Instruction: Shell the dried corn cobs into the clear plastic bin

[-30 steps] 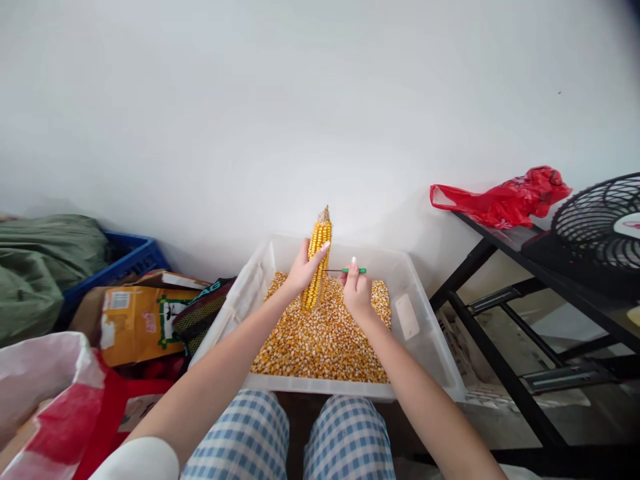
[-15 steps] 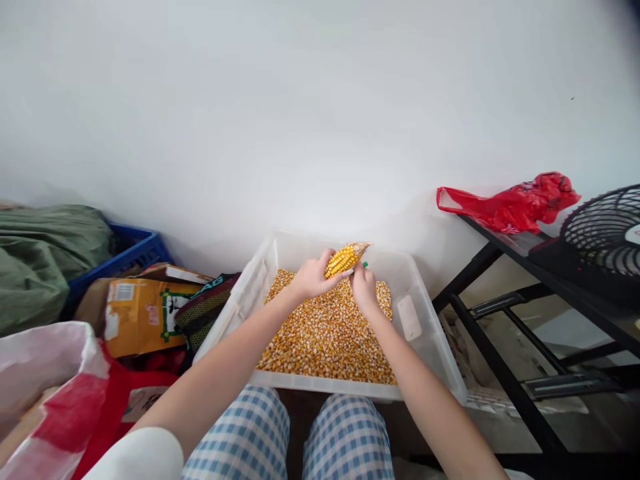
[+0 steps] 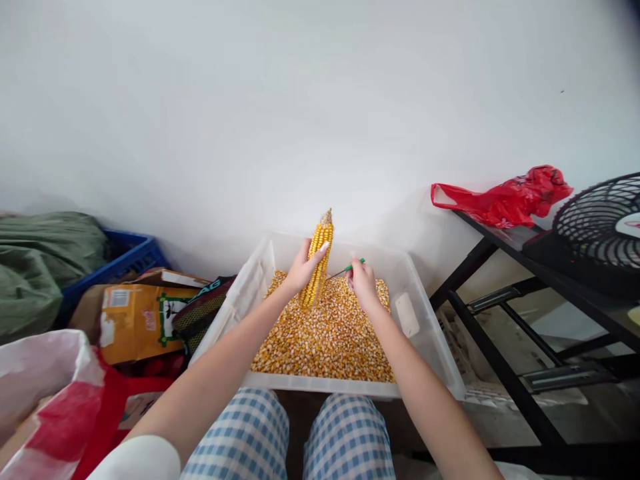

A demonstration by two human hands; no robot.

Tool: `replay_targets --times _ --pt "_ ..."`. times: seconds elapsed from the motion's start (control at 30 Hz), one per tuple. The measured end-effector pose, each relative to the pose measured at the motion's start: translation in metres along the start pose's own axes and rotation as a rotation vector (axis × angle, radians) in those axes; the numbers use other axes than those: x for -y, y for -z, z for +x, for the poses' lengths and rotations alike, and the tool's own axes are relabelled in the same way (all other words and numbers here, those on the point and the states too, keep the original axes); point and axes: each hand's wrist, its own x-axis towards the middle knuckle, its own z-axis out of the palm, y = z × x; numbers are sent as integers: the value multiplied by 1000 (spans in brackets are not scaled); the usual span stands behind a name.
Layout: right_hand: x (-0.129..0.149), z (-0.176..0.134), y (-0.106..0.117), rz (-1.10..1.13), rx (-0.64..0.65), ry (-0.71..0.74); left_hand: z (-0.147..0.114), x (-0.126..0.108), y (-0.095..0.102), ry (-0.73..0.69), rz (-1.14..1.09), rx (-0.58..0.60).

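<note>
My left hand is wrapped round a yellow ear of dried corn, which stands nearly upright with its pale tip pointing up. To its right, my right hand grips a screwdriver with a green handle and a thin metal shaft. The shaft points left toward the lower part of the ear; whether its tip touches the ear I cannot tell. Both hands are above a translucent plastic bin that holds a wide layer of loose corn kernels.
On the right, a black metal stand carries a red plastic bag and a black fan. At left are a yellow cardboard box, a blue crate, green cloth and a red-and-white bag. A white wall rises behind.
The ear has swung from tilted right to nearly upright, moving left with my left hand. My right hand has drawn apart from it, and the screwdriver's shaft now shows.
</note>
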Motion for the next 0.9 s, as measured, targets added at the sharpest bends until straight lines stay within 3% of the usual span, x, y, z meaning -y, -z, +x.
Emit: replay_targets --times 0.1,0.3,0.43,0.7,0.9 --pt "3 -2 -2 10 -73 63 2 3 1 -40 23 45" --pt "7 -7 -4 -203 -77 200 3 3 0 -67 68 -40" --pt "8 -11 -5 -280 -60 238 -1 -1 -1 -210 256 -31" --pt "-9 -10 -13 -218 -76 128 -11 -1 2 -349 631 137" --pt "-15 -7 -9 -176 -24 98 -5 5 9 -420 680 202"
